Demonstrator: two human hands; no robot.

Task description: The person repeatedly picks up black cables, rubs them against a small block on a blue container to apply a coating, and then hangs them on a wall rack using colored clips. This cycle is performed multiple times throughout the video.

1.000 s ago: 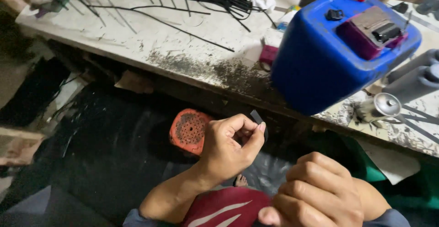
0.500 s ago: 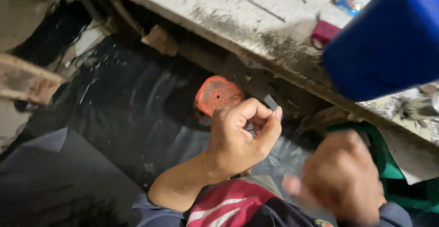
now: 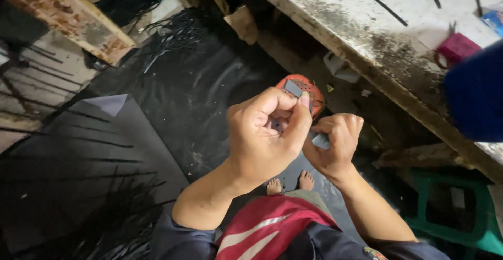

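Black glossy sheeting underlies left hand (image 3: 264, 137) pinching small flat grey piece (image 3: 293, 88).

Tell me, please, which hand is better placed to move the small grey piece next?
Probably the left hand: its thumb and fingertips already pinch the small grey piece at the top. The right hand sits beside it, curled around another grey piece.

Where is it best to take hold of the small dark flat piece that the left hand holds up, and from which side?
Probably by the flat faces of the small dark flat piece, coming from above: its upper end stands free beyond the left hand, whose grip covers the lower end.
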